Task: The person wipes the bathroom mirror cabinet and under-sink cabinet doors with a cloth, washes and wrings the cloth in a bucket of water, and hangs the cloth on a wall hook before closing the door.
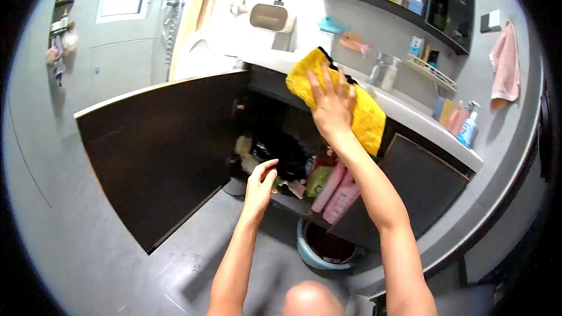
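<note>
My right hand (pixel 333 108) is on a fuzzy yellow cloth (pixel 369 120) with a dark edge, fingers spread across it. The cloth drapes over the front of the white sink counter (pixel 272 57) and hangs down before the cabinet. My left hand (pixel 260 187) is in front of the open cabinet, fingers bent and thumb apart, with nothing visible in it. Inside the cabinet are a black plastic bag (pixel 287 155), a green packet (pixel 318 181) and pink bottles (pixel 341 200). Part of the cabinet's inside is dark or hidden behind my right arm and the cloth.
A dark cabinet door (pixel 164 152) swings out on the left. Below the cabinet, a blue basin (pixel 310 256) rests on the grey floor (pixel 199 257). The faucet (pixel 377 67) and a soap bottle (pixel 390 76) stand behind the cloth. Pump bottles (pixel 468 130) line the counter's right end.
</note>
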The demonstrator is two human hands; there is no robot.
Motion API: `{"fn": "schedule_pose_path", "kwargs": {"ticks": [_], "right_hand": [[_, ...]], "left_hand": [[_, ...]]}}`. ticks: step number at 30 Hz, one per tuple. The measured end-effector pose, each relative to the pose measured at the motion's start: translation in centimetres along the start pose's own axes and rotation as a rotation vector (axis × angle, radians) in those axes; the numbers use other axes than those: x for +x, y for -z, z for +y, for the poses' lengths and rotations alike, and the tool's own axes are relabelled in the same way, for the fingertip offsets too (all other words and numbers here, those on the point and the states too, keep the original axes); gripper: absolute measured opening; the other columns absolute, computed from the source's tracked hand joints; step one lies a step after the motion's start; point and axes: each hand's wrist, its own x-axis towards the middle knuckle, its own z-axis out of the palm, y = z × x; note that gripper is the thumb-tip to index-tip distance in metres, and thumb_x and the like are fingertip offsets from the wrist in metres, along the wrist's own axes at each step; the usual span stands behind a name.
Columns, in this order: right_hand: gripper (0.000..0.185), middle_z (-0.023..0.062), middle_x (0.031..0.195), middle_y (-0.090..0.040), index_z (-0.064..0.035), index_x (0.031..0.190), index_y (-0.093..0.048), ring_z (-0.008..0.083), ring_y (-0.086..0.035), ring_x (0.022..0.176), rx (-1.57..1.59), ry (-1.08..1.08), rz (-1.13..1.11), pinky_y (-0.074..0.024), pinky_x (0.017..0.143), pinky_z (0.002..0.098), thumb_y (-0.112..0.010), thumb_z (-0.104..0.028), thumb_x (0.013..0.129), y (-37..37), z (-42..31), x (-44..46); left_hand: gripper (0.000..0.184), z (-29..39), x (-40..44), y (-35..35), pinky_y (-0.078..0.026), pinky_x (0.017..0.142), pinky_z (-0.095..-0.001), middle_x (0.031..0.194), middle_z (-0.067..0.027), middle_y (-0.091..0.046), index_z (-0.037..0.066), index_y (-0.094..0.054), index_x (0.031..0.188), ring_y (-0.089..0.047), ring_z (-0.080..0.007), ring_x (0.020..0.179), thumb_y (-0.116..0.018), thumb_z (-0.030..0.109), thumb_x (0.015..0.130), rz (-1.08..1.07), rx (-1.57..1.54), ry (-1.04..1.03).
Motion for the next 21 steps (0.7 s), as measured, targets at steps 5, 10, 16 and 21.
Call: {"fn": "schedule_pose_path", "kwargs": {"ticks": [5, 10, 16, 21], "right_hand": [[0.052, 0.0084, 0.145, -0.044, -0.0155, 0.129, -0.055, 0.0322, -0.033, 0.135, 0.266, 0.321, 0.132, -0.0308, 0.101, 0.0544, -0.057, -0.007, 0.078, -9.2, -9.0, 5.5], [0.046, 0.0098, 0.127, -0.056, -0.0027, 0.122, -0.058, 0.0347, -0.045, 0.121, 0.162, 0.386, 0.079, -0.0372, 0.098, 0.0512, -0.059, -0.009, 0.076, -9.9, -10.2, 5.3], [0.049, 0.0089, 0.119, -0.06, -0.0069, 0.121, -0.062, 0.0317, -0.053, 0.108, -0.062, 0.283, 0.09, -0.0421, 0.086, 0.0474, -0.06, -0.007, 0.072, -2.7, -0.7, -3.8], [0.042, 0.009, 0.108, -0.062, -0.0074, 0.112, -0.065, 0.0291, -0.055, 0.092, -0.203, 0.098, 0.071, -0.0404, 0.073, 0.0426, -0.063, -0.011, 0.071, -0.3, -0.1, -5.7]], "left_hand": [[0.028, -0.6, 1.1, 2.9, -0.044, 0.084, -0.0275, 0.11, -0.0004, -0.064, 0.008, -0.064, 0.12, -0.055, -0.0109, 0.097, -0.055, 0.014, 0.094, 0.168, 0.069, -0.127], [0.028, -0.7, 1.3, 3.3, -0.043, 0.092, -0.0277, 0.11, -0.0039, -0.064, 0.004, -0.064, 0.118, -0.056, -0.0126, 0.099, -0.056, 0.008, 0.092, 0.207, 0.032, -0.072], [0.023, -3.7, 2.3, 4.7, -0.044, 0.087, -0.0263, 0.105, -0.0037, -0.065, 0.003, -0.066, 0.112, -0.056, -0.011, 0.094, -0.056, 0.009, 0.093, 0.19, -0.003, -0.033], [0.023, -5.4, 3.1, 5.9, -0.046, 0.082, -0.0275, 0.108, -0.0009, -0.067, 0.009, -0.067, 0.112, -0.062, -0.0124, 0.1, -0.053, 0.013, 0.095, 0.228, -0.042, 0.064]]}}
